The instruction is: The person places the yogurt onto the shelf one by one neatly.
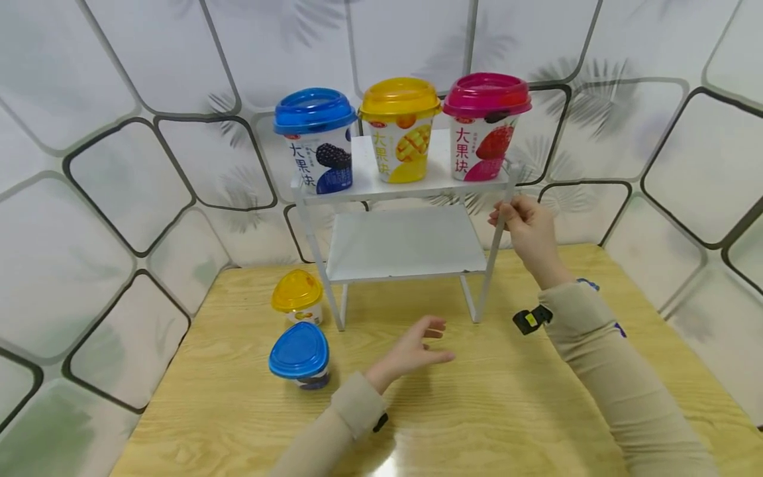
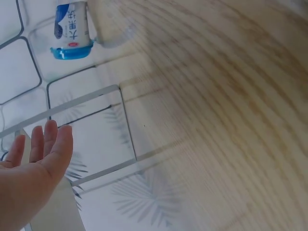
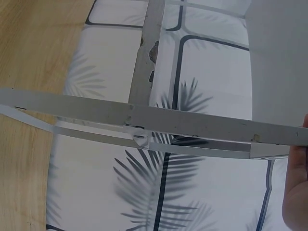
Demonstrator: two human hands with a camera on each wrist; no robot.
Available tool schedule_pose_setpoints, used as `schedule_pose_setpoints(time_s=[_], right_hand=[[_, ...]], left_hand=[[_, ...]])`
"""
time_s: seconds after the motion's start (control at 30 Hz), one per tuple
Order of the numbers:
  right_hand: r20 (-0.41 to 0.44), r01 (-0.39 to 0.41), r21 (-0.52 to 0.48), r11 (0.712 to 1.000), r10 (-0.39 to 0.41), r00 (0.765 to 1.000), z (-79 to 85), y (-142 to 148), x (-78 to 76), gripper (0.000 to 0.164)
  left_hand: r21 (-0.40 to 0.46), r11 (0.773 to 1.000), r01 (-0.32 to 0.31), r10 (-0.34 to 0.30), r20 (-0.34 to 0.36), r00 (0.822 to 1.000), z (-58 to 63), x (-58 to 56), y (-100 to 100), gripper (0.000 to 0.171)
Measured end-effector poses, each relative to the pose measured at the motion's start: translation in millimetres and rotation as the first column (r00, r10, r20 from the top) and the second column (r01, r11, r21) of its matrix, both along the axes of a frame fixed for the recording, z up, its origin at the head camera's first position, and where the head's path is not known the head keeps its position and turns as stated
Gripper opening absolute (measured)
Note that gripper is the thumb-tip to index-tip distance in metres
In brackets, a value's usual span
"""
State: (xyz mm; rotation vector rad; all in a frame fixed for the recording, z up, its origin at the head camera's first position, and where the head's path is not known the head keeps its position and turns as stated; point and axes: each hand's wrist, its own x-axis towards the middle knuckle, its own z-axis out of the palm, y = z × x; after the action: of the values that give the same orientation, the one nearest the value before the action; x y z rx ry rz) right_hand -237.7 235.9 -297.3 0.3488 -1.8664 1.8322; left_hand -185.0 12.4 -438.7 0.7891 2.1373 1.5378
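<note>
A white two-tier metal shelf (image 1: 405,242) stands on the table. My right hand (image 1: 530,232) grips its front right leg (image 1: 503,225) just under the top tier, thumb and fingers around the bar. In the right wrist view, part of that hand (image 3: 296,192) shows against the leg (image 3: 207,124) at the right edge. Three lidded yogurt cups line the top tier: a blue one (image 1: 316,139), a yellow one (image 1: 402,132) and a pink one (image 1: 485,126). Low in front of the shelf, my left hand (image 1: 408,351) holds nothing, its fingers spread loosely apart from the thumb.
Left of the shelf, a yellow-lidded cup (image 1: 298,295) sits by its front left leg, with a blue-lidded cup (image 1: 301,354) nearer me. Patterned panels (image 1: 203,318) enclose the wooden table (image 1: 471,411) at the back and sides. A black strap (image 1: 532,319) hangs at my right wrist.
</note>
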Motion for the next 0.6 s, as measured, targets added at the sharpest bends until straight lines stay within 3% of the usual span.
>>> schedule_pose_setpoints(time_s=[0.23,0.43,0.6], right_hand=[[-0.012,-0.001,-0.015,1.000,0.000,1.000,-0.6,0.7,-0.9,0.017],[0.006,0.024,0.064,0.998,-0.025,1.000,0.4,3.4,-1.1,0.020],[0.038,0.025,0.122,0.992,-0.030,0.999,2.7,5.0,-2.1,0.021]], left_hand=[[0.022,0.999,-0.024,0.024,0.005,1.000,-2.7,-0.5,5.4,0.056],[0.017,1.000,0.007,-0.007,-0.009,1.000,-1.9,-0.5,11.7,0.056],[0.003,0.999,0.033,-0.033,0.031,0.999,-0.2,1.5,23.0,0.056]])
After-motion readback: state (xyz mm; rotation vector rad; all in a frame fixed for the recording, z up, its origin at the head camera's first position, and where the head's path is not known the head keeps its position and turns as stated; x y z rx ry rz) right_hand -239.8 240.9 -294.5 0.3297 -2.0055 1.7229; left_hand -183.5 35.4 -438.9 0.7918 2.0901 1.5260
